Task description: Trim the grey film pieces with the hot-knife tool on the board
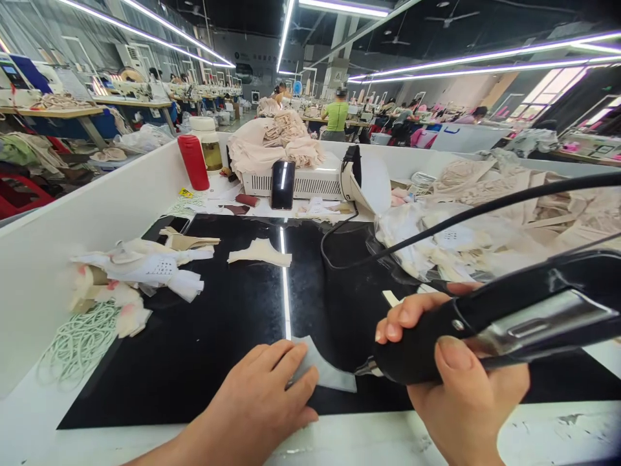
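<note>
My left hand (264, 391) rests on the black work mat (204, 362), its fingers bent over the left part of a light grey curved fabric piece (334, 375) and holding it there. Part of the piece is hidden under those fingers. My right hand (466, 382) is wrapped round a black corded hand tool (427, 346) with a silvery panel on its body. Its narrow metal tip (369, 367) touches or nearly touches the right edge of the grey piece. Farther back on the mat lies a cream cut fabric piece (261, 252). A pale strip (391, 298) lies beside the tool.
White and cream fabric pieces (160, 265) and pale green cord (80, 343) lie left. A phone (283, 184) leans against a white vented box (310, 181). A red bottle (193, 162) stands behind. The tool's black cable (436, 223) arcs over bagged fabric (446, 239) right.
</note>
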A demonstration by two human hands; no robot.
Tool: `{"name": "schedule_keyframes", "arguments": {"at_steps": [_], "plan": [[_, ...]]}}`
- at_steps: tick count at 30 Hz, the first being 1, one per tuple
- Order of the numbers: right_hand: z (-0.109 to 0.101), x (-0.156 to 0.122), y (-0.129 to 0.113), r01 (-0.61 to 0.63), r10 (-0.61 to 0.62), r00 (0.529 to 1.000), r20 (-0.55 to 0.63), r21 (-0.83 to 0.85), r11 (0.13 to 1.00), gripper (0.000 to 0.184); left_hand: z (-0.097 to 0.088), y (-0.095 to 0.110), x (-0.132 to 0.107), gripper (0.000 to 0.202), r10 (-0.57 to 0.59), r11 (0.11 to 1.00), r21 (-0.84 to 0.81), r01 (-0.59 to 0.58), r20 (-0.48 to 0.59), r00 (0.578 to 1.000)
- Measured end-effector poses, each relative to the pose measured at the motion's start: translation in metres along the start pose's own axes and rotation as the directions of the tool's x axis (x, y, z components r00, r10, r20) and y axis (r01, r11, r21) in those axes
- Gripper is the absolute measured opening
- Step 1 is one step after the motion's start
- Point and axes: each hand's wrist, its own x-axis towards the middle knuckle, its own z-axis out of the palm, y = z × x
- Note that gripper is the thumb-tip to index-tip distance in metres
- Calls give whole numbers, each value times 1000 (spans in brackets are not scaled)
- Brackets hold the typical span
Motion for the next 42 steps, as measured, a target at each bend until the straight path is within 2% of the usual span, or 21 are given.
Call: {"name": "schedule_keyframes", "arguments": {"at_steps": [4, 8, 11, 15, 18, 22, 27, 42], "plan": [[-2, -2, 2, 15, -15, 1000, 13, 16, 1000, 42, -1, -1, 1, 49, 28, 999, 15, -28, 0, 1000], [-2, -4, 4, 30, -31, 999, 28, 32, 999, 40, -2, -2, 8, 36, 60, 998, -3, -60, 3, 998], [0, -4, 5, 24, -24, 1000, 7, 34, 999, 41, -2, -2, 19, 28, 88, 993, -74, -87, 13, 996], [0, -3, 6, 14, -14, 1000, -26, 13, 1000, 42, 4, -1, 35, 25, 77, 976, -208, -57, 89, 993], [-1, -4, 7, -7, 7, 999, -38, 8, 1000, 42, 12, 1, 40, 21, 74, 963, -266, -49, 84, 994], [0, -5, 6, -26, 27, 999, -27, 21, 999, 42, 20, 4, 39, 18, 66, 954, -294, -54, 30, 997], [3, -6, 4, -18, 19, 1000, -17, 34, 999, 43, 24, 6, 36, 16, 62, 956, -289, -53, 21, 998], [-1, -6, 6, -18, 18, 1000, -11, 3, 1000, 43, 22, 8, 34, 20, 66, 962, -264, -74, -36, 997]]}}
